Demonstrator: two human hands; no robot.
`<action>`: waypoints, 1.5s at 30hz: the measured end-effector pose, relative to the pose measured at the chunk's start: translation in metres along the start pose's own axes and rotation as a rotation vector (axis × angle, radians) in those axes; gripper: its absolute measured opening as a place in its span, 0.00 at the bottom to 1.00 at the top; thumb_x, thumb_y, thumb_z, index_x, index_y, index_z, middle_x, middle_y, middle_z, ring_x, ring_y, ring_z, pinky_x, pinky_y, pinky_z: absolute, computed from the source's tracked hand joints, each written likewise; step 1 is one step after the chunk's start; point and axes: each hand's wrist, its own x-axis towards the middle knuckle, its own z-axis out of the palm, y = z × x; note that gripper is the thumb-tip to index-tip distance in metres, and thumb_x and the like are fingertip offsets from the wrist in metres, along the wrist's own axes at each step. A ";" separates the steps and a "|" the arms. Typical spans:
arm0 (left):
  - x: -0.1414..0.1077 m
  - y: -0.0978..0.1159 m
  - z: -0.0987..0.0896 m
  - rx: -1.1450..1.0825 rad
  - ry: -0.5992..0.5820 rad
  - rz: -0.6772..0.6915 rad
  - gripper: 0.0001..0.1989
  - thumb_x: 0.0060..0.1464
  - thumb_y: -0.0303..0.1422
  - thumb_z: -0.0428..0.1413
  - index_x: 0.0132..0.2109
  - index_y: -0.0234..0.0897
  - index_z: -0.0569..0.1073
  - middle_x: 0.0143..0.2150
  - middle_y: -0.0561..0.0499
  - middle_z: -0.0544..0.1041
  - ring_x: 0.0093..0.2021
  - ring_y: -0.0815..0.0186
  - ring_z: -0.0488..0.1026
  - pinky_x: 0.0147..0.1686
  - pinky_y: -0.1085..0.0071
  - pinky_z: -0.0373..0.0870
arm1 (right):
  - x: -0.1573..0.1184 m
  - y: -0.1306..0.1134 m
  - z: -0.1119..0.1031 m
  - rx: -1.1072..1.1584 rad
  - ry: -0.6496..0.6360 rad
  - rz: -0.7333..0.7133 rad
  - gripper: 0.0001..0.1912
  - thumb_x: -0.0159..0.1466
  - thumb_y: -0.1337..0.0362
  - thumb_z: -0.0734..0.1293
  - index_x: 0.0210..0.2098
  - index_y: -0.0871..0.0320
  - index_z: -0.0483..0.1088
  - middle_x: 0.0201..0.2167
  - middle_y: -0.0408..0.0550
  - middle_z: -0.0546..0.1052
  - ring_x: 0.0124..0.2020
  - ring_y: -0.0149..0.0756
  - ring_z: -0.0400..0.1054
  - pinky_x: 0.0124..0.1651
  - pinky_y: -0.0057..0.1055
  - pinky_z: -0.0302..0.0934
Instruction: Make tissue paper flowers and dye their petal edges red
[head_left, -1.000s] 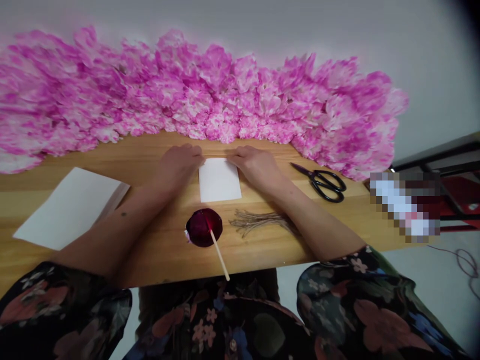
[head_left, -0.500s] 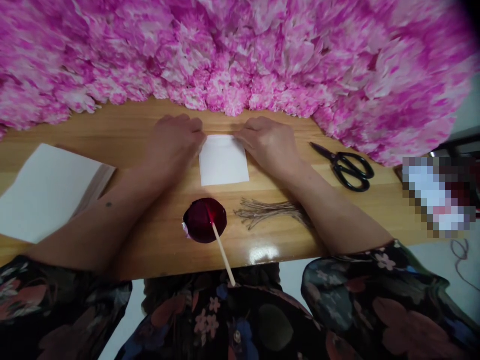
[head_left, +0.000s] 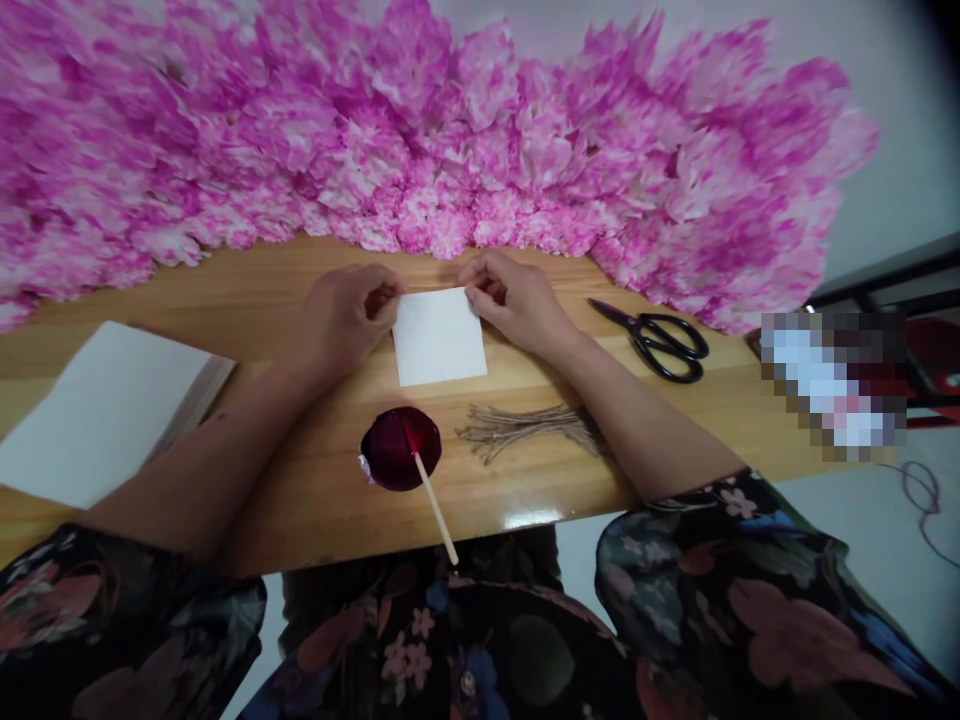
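Note:
Between my hands lies a small white square sheet of paper (head_left: 440,338) on the wooden table. My left hand (head_left: 352,318) is closed in a pinch at its far left corner. At the far right corner, my right hand (head_left: 517,300) pinches the edge with thumb and forefinger. Nearer to me sits a shallow dish of dark red liquid (head_left: 390,450), with a thin wooden stick (head_left: 437,512) leaning out over the table's front edge. To the right of the dish is a bundle of thin brown twig-like strands (head_left: 525,430), partly behind my right forearm.
A thick stack of white paper (head_left: 105,410) lies at the left, beside my left forearm. Black-handled scissors (head_left: 660,342) rest to the right of my right hand. Pink artificial flowers (head_left: 435,150) line the table's far side. A blurred-out object (head_left: 832,385) is at the right end.
My fingers have shifted from a tight press along the paper's far edge to a looser pinch at its far corners. The view has tilted up, showing more wall.

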 end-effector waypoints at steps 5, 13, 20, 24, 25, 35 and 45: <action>-0.001 0.002 -0.001 -0.067 -0.037 -0.025 0.08 0.63 0.28 0.55 0.47 0.38 0.78 0.39 0.50 0.82 0.36 0.64 0.76 0.39 0.66 0.71 | 0.000 -0.003 -0.003 0.003 -0.039 -0.037 0.12 0.73 0.65 0.63 0.48 0.58 0.78 0.38 0.48 0.82 0.36 0.37 0.69 0.43 0.32 0.61; 0.000 0.003 -0.004 0.030 -0.055 0.070 0.11 0.62 0.28 0.55 0.42 0.41 0.83 0.34 0.50 0.81 0.35 0.61 0.75 0.42 0.63 0.71 | 0.000 -0.005 -0.003 0.100 -0.038 -0.003 0.13 0.71 0.64 0.64 0.44 0.59 0.82 0.36 0.47 0.82 0.33 0.34 0.66 0.41 0.32 0.58; -0.001 0.002 -0.006 0.002 -0.051 0.163 0.07 0.66 0.35 0.60 0.38 0.42 0.81 0.32 0.50 0.78 0.35 0.60 0.73 0.43 0.60 0.70 | -0.001 -0.007 0.001 0.104 -0.020 0.081 0.09 0.71 0.60 0.72 0.45 0.58 0.81 0.36 0.46 0.83 0.36 0.36 0.70 0.41 0.34 0.62; 0.000 0.001 -0.004 0.017 -0.098 0.014 0.09 0.68 0.39 0.62 0.48 0.40 0.81 0.38 0.49 0.81 0.38 0.61 0.75 0.44 0.61 0.71 | 0.000 -0.009 0.002 -0.004 -0.047 0.088 0.16 0.74 0.62 0.70 0.59 0.52 0.81 0.47 0.50 0.86 0.46 0.44 0.76 0.50 0.39 0.68; 0.000 0.002 -0.003 0.030 -0.104 0.000 0.11 0.69 0.40 0.62 0.52 0.40 0.82 0.40 0.48 0.82 0.40 0.60 0.76 0.46 0.61 0.71 | 0.000 -0.010 0.002 -0.032 -0.059 0.077 0.16 0.74 0.61 0.70 0.59 0.51 0.82 0.50 0.51 0.86 0.50 0.46 0.77 0.53 0.42 0.70; 0.012 0.018 -0.008 0.230 -0.247 0.052 0.10 0.71 0.39 0.62 0.52 0.41 0.84 0.42 0.46 0.82 0.50 0.53 0.76 0.56 0.56 0.69 | 0.000 -0.014 0.000 -0.110 -0.087 -0.016 0.12 0.77 0.61 0.66 0.49 0.53 0.83 0.46 0.52 0.85 0.48 0.46 0.76 0.56 0.45 0.68; 0.014 0.022 -0.005 0.251 -0.243 0.077 0.04 0.67 0.31 0.63 0.45 0.37 0.83 0.40 0.49 0.80 0.46 0.57 0.75 0.54 0.58 0.68 | -0.001 -0.016 0.003 -0.120 -0.103 -0.067 0.13 0.75 0.60 0.69 0.55 0.53 0.81 0.54 0.54 0.83 0.56 0.51 0.74 0.60 0.48 0.67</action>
